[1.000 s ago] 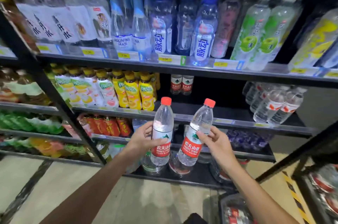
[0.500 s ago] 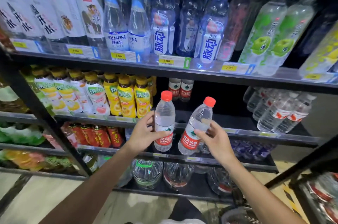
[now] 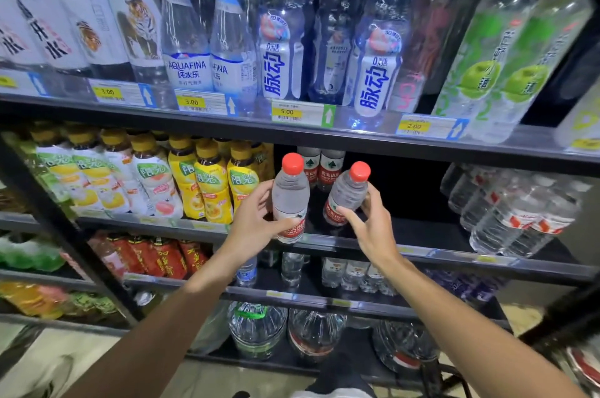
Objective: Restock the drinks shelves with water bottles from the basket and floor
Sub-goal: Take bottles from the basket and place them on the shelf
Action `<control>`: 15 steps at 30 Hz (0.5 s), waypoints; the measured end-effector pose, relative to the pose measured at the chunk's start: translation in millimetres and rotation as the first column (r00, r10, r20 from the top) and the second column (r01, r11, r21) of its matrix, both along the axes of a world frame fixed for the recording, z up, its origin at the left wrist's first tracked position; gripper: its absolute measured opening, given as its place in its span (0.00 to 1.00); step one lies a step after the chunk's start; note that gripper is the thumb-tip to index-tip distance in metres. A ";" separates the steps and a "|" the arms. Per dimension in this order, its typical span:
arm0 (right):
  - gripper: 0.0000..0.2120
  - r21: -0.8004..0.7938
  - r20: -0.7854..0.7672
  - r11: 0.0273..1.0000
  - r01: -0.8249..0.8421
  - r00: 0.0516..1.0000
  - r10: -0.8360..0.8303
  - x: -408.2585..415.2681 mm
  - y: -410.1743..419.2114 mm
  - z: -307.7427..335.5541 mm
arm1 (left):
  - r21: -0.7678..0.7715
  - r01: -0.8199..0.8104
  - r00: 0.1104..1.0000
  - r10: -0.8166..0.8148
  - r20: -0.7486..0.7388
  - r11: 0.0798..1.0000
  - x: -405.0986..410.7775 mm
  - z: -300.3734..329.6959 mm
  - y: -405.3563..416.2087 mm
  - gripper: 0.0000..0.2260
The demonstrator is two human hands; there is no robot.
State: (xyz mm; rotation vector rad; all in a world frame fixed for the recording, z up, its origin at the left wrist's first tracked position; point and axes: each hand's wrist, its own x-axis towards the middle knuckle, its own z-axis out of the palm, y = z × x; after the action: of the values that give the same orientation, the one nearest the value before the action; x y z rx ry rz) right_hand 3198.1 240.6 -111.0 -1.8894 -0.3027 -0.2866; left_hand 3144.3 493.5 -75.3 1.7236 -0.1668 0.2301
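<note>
Raised and carried farther in since a second ago: left hand (image 3: 256, 222) gripping one red-capped water bottle (image 3: 290, 199), right hand (image 3: 370, 225) gripping another (image 3: 345, 196), both over second shelf's near lip (image 3: 422, 254). Placing step; next, push back toward two matching bottles (image 3: 319, 167) far behind.

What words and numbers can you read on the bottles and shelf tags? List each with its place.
"AQUAFINA": blue-label bottle, top shelf.
"3.00": price tag.
"3.00": price tag.
"5.00": price tag.
"2.00": price tag.
Held red-capped bottles' labels: too blurred.
</note>
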 end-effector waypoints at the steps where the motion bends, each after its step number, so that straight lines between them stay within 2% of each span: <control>1: 0.26 -0.006 -0.008 1.000 0.004 1.000 -0.004 9.2 1.1 -4.3 | 0.014 -0.004 1.000 0.004 0.012 1.000 1.5 -0.2 -0.4 0.34; 4: 0.17 -0.077 -0.056 0.996 0.035 0.998 -0.039 35.6 1.9 -15.5 | 0.016 -0.008 1.000 0.008 0.017 1.000 6.8 0.8 -2.7 0.34; 6: 0.15 -0.119 -0.053 0.992 0.043 0.997 -0.049 50.1 0.3 -16.2 | -0.015 -0.010 1.000 0.010 0.009 1.000 12.8 0.9 -4.4 0.34; 10: 0.27 -0.292 -0.052 0.953 -0.077 0.997 0.065 67.1 -1.1 -4.9 | 0.012 -0.007 1.000 0.007 0.025 1.000 26.2 -2.2 -8.5 0.33; 15: 0.29 -0.401 -0.086 0.906 -0.139 0.990 0.114 75.0 -9.0 -4.0 | 0.100 0.026 0.999 -0.028 0.021 0.995 47.5 -15.2 -14.2 0.31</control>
State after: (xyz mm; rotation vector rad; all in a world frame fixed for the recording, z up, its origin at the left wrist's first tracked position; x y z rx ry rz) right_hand 3273.1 231.7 -114.9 -2.2719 -0.4706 -0.0791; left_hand 3191.8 479.3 -90.5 1.8168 -0.2215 0.2247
